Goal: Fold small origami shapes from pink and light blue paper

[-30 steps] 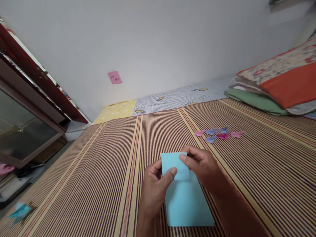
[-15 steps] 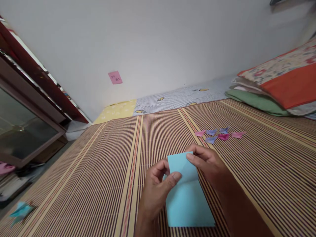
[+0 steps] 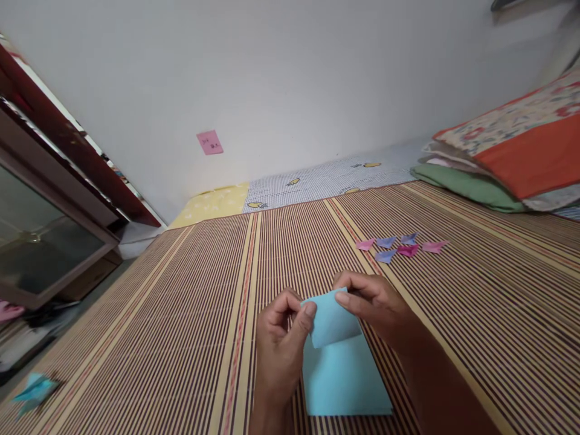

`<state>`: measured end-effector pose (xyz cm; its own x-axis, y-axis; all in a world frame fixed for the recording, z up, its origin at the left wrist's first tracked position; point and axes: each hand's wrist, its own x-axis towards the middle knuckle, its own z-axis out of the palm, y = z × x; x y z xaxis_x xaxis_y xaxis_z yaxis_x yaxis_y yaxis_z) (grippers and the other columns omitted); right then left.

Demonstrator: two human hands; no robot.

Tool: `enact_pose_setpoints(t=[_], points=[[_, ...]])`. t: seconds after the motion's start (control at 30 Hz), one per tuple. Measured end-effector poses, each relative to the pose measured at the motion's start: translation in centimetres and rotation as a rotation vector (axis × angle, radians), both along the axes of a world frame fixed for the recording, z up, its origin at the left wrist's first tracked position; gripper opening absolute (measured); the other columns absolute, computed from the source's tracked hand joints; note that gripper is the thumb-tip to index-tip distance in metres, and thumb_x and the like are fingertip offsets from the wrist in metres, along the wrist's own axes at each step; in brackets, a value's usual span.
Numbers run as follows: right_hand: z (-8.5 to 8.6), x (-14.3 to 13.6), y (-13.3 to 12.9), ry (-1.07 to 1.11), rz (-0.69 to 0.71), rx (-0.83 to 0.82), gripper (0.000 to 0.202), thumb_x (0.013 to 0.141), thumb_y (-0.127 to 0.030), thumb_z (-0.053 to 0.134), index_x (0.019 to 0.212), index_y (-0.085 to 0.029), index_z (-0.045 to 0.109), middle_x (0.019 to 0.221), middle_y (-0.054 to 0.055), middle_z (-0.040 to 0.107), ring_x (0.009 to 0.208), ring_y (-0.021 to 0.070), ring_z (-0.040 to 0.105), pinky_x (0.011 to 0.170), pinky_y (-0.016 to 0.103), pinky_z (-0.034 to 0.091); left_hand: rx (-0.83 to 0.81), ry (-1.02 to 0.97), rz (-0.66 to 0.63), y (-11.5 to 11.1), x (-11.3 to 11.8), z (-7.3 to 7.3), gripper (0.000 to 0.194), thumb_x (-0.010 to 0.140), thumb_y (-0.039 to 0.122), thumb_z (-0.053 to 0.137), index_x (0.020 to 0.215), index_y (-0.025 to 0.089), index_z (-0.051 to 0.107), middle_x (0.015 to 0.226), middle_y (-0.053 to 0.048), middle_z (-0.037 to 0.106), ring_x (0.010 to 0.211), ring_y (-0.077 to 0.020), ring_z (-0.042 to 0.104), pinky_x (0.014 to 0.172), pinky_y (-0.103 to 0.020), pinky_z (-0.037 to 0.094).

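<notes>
A light-blue sheet of paper (image 3: 334, 320) is held up between my two hands, its lower part bent or creased. My left hand (image 3: 285, 332) pinches its upper left corner between thumb and fingers. At the upper right corner, my right hand (image 3: 374, 299) grips it the same way. Just below lies more light-blue paper (image 3: 347, 380) flat on the mat; whether it joins the held sheet I cannot tell. Beyond my right hand sit several small folded paper pieces, among them a magenta one (image 3: 408, 250) and a blue one (image 3: 385, 257).
The striped bamboo mat (image 3: 203, 314) spreads beneath everything. A teal folded paper piece (image 3: 36, 391) rests at lower left. Folded bedding (image 3: 534, 157) is piled at right. A pink note (image 3: 209, 142) sticks to the wall, and a glass-fronted cabinet (image 3: 40, 235) stands at left.
My left hand has shifted from the sheet's side up to its upper left corner. The held paper's top edge has come slightly down and toward me, with my right hand still gripping it.
</notes>
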<state>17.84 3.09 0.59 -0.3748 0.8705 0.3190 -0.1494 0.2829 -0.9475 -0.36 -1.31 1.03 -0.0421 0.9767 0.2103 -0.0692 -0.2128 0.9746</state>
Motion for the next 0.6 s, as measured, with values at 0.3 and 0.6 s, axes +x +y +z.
enact_pose_setpoints(t=[0.3, 0.6], points=[[0.12, 0.12, -0.19, -0.241, 0.111, 0.080, 0.024, 0.092, -0.031, 0.060, 0.072, -0.019, 0.058, 0.065, -0.004, 0.045, 0.061, 0.0118, 0.041, 0.056, 0.025, 0.031, -0.247, 0.144, -0.179, 0.19, -0.13, 0.00, 0.025, 0.074, 0.033, 0.082, 0.067, 0.016, 0.066, 0.061, 0.003, 0.050, 0.059, -0.0108, 0.042, 0.056, -0.023, 0.031], [0.11, -0.67, -0.18, -0.319, 0.022, 0.047, 0.021, 0.090, -0.029, 0.062, 0.073, -0.019, 0.060, 0.065, -0.004, 0.049, 0.061, 0.0124, 0.044, 0.056, 0.026, 0.034, -0.284, 0.123, -0.256, 0.65, -0.09, -0.77, 0.016, 0.078, 0.029, 0.078, 0.071, 0.015, 0.074, 0.062, 0.002, 0.055, 0.057, -0.0101, 0.044, 0.055, -0.022, 0.035]])
